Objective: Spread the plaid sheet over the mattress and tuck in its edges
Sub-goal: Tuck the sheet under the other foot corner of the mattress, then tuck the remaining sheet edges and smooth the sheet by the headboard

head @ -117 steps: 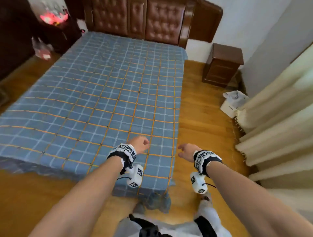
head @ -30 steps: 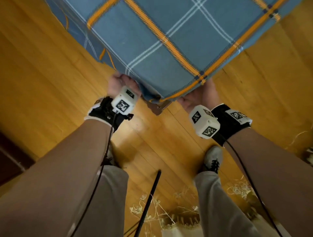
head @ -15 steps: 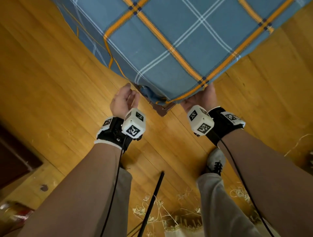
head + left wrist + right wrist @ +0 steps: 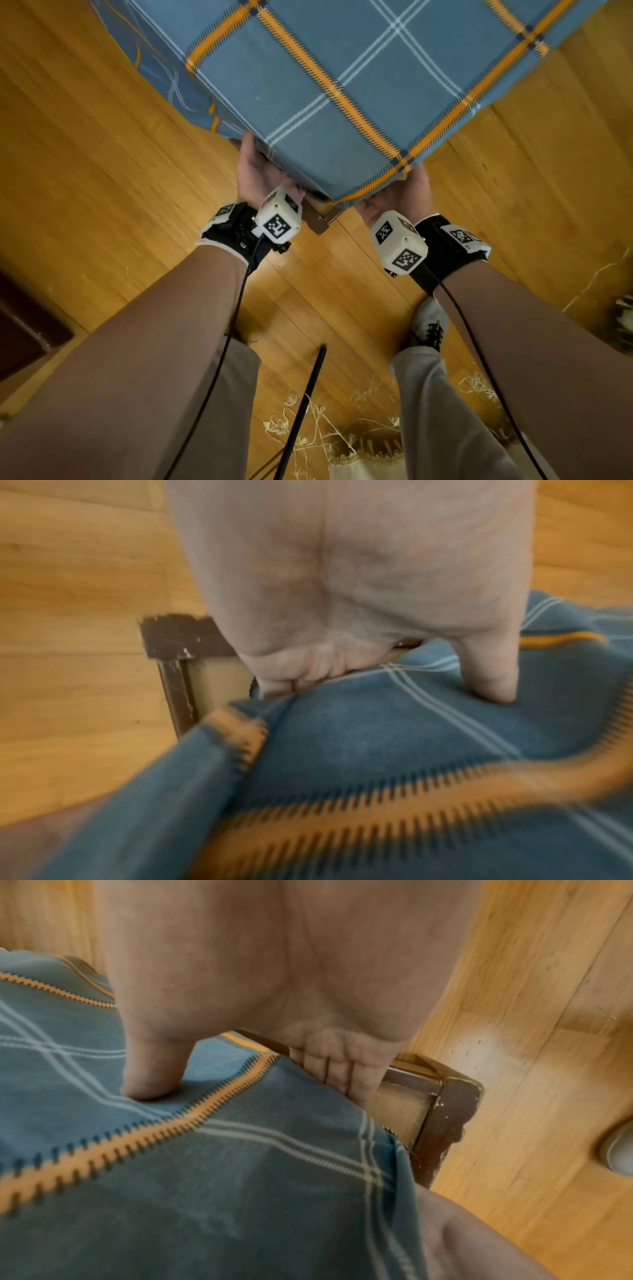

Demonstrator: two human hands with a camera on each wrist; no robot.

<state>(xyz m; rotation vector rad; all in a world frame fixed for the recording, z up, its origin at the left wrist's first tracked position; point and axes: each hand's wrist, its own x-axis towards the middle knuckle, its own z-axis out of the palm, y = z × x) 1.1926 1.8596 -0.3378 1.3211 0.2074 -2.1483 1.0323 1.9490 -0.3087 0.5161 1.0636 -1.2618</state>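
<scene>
The blue plaid sheet (image 4: 342, 78) with orange and white lines covers the mattress corner that points at me. My left hand (image 4: 255, 171) grips this corner from its left side. In the left wrist view its thumb (image 4: 493, 680) presses on the sheet (image 4: 377, 737) while its fingers (image 4: 298, 680) curl under the edge. My right hand (image 4: 407, 195) grips the corner from the right in the same way. Seen from the right wrist, the thumb (image 4: 150, 1074) lies on the sheet (image 4: 240, 1177) and the fingers (image 4: 342, 1069) reach beneath it. The fingertips are hidden under the cloth.
The dark brown bed frame corner (image 4: 318, 222) shows below the lifted mattress, also in the wrist views (image 4: 178, 639) (image 4: 445, 1123). Wooden floor lies all around. My grey shoe (image 4: 430, 322) stands close by, a fringed curtain hem (image 4: 359, 452) behind me, dark furniture (image 4: 24, 329) at left.
Half a second ago my left hand hung open beside the corner; it has now moved in and gripped it. The right hand has kept its hold throughout. The corner looks nearer.
</scene>
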